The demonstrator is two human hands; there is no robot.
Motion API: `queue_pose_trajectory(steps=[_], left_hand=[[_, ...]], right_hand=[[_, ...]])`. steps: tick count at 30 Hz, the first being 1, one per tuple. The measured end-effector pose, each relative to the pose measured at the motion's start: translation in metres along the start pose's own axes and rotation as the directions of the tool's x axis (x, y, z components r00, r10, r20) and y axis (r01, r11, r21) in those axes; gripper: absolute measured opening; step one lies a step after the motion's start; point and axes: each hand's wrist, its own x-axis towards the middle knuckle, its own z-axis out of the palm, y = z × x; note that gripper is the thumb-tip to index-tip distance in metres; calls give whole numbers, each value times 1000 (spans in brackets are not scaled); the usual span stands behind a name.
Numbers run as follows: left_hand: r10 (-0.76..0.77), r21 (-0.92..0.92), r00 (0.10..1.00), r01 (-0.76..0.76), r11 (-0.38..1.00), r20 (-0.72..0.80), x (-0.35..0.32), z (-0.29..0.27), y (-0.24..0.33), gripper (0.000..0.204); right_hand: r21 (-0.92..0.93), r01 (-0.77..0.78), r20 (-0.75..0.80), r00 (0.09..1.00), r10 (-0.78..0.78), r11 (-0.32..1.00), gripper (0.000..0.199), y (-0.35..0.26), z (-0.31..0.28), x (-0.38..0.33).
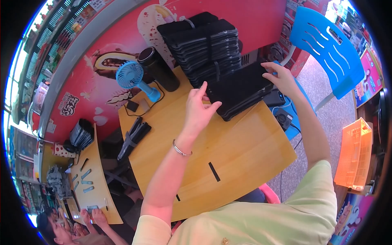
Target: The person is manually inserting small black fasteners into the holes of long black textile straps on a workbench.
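A low stack of flat black fabric pieces (239,90) lies on the wooden table (196,151), at its far side. My left hand (199,109), with a silver bangle at the wrist, is at the stack's left end, thumb and forefinger spread apart. At the right end is my right hand (282,79), thumb and fingertips apart beside the corner; whether they touch the fabric I cannot tell. Directly behind rises a tall pile of similar black pieces (204,45), bundled with dark straps.
A blue handheld fan (131,75) and a black cylinder (157,67) stand back left. A black strapped bundle (134,138) lies on the table's left edge. To the right are a blue chair (326,49) and an orange basket (354,155). Another person (61,232) works lower left.
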Motion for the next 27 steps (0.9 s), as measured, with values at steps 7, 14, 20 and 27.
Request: queue_pose_trajectory(steps=[7,14,20,27], left_hand=[[-27,62,1000,27,998,2,-2,-1,0,69],[-27,63,1000,28,998,-5,-1,1,1,69],[-1,62,1000,2,998,-23,0,2,2,67],[128,232,992,-126,964,6,-2,3,-6,57]], right_hand=[[-11,-18,20,1000,18,1000,34,-4,4,-1],[-54,-33,25,999,34,998,34,-13,2,-3],[-135,6,31,1000,-2,991,33,-18,3,-4],[-178,48,39,998,-41,983,31,-9,8,-4]])
